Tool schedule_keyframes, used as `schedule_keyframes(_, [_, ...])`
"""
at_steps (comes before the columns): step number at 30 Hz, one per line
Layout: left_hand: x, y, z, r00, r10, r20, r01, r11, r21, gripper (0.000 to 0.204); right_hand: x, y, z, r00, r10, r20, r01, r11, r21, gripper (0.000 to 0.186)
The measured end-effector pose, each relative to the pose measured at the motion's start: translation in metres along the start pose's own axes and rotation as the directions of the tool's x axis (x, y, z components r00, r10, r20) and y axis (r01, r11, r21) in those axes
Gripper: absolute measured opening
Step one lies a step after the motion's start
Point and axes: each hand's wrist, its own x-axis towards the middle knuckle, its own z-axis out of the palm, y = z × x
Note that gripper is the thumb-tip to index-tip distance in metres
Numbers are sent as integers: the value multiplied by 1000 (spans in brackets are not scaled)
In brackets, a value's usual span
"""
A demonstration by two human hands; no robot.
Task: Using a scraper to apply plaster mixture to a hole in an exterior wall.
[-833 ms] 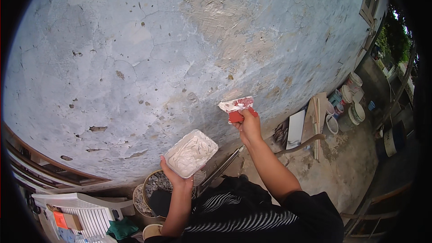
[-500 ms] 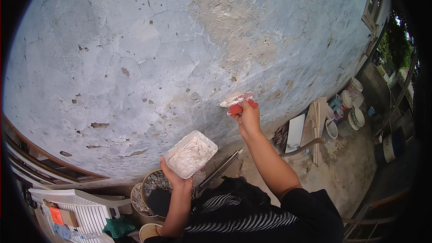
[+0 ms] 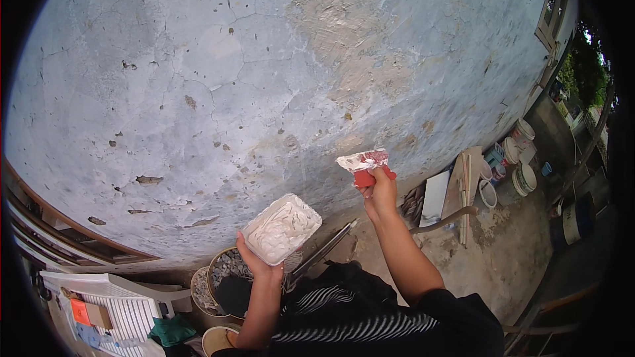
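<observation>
Filler [image 3: 340,23] seemingly coats the wall [image 3: 165,39] at upper centre; pits [image 3: 149,180] at left look unfilled. Left hand [image 3: 259,263] holds a tray [image 3: 296,242] of paste [image 3: 281,223], lower centre; right hand [image 3: 382,193] grips a smeared red scraper [image 3: 364,178], mid-frame.

The right hand [image 3: 382,193] has drawn back toward about 4 o'clock, taking along the red, broad-bladed scraper coated with off-white paste [image 3: 363,177]. Half a second ago the blade overlapped the small beige smear [image 3: 349,141] on the cracked, pale blue plastered wall [image 3: 218,112]; now the smear is uncovered, with the blade at its 5 o'clock. The blade, then seen narrowly and nearly edge-on, now shows a broader face.
</observation>
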Motion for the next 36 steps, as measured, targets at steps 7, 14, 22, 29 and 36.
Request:
schedule_keyframes(7, [7, -4, -3, 1000, -6, -14, 6, 1000, -16, 84, 20, 15, 21, 999, 33, 6, -31, 989, -144, 18])
schedule_keyframes(14, [12, -7, -14, 999, -3, -32, 3, 1000, 21, 89, 38, 9, 41, 1000, 17, 19, -17, 1000, -16, 20])
schedule_keyframes(22, [-2, 1, -2, 998, 28, -50, -29, 999, -31, 86, 16, 16, -8, 999, 38, -10, -38, 999, -23, 20])
schedule_keyframes(29, [7, -1, -8, 1000, -12, -28, 12, 999, 31, 88, 32, 10, 41, 1000, -20, -11, 20, 1000, 5, 19])
schedule_keyframes(36, [-1, 2, 1, 999, -6, -50, 4, 999, -37, 86, 16, 8, 11, 999, 45, -16, -46, 996, -74, 16])
